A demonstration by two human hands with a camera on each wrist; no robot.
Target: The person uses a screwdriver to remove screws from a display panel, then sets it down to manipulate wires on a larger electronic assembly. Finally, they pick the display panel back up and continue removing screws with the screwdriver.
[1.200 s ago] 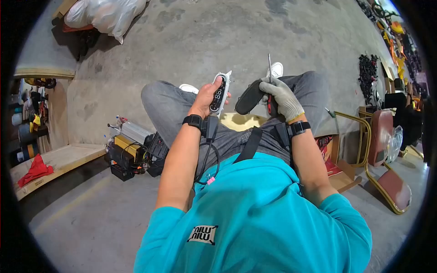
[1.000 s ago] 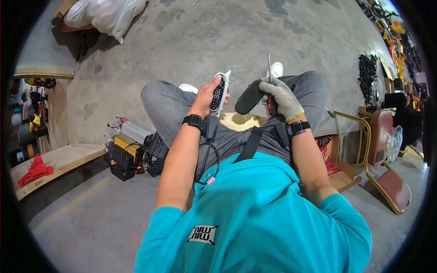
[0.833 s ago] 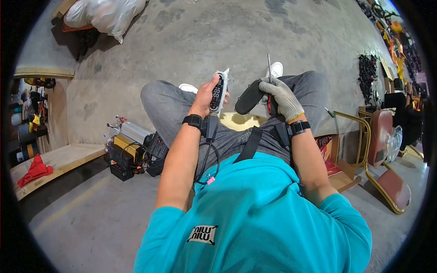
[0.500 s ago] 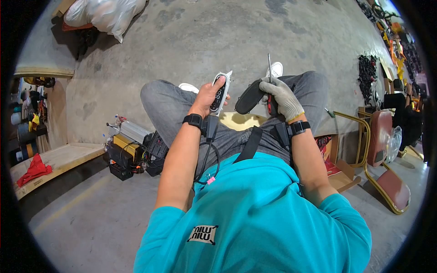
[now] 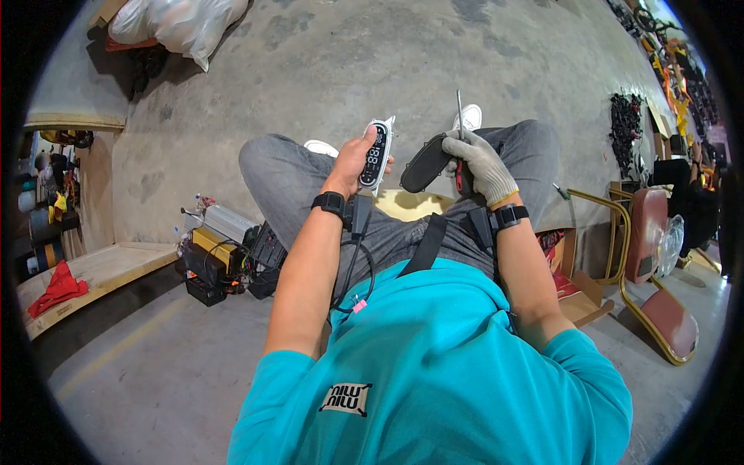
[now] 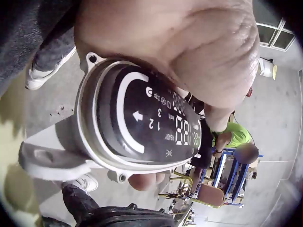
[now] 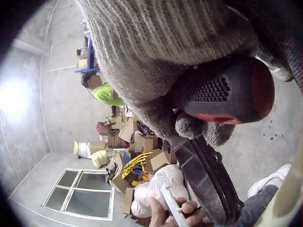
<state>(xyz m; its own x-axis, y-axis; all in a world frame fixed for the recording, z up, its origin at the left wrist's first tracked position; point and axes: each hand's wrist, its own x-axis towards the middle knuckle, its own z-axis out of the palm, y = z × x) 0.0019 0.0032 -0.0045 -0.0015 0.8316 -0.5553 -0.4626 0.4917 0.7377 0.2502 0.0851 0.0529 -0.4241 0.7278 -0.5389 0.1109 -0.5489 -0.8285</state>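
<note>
The bare left hand [image 5: 354,161] grips a white-rimmed oval display unit [image 5: 375,157], thumb on its front edge and fingers behind. In the left wrist view the display [image 6: 156,118] shows printed digits, an arrow and the word READY, with small lugs round its white frame. The gloved right hand [image 5: 482,164] holds a dark oval cover [image 5: 425,166] and also a screwdriver [image 5: 460,116], its shaft pointing away from the body. In the right wrist view the screwdriver's black and red handle [image 7: 222,90] lies in the glove above the cover [image 7: 206,177]. Unit and cover are apart.
A pale yellow object [image 5: 411,204] lies between the legs. At left are a battery-like pile of electrical parts [image 5: 225,248] and a wooden ledge [image 5: 116,271] with a red cloth [image 5: 59,290]. A chair [image 5: 649,232] stands at right; a white bag [image 5: 182,27] lies far left.
The display unit has tilted slightly in the left hand, so its face shows more fully, and the left thumb has shifted a little. The right hand has hardly moved.
</note>
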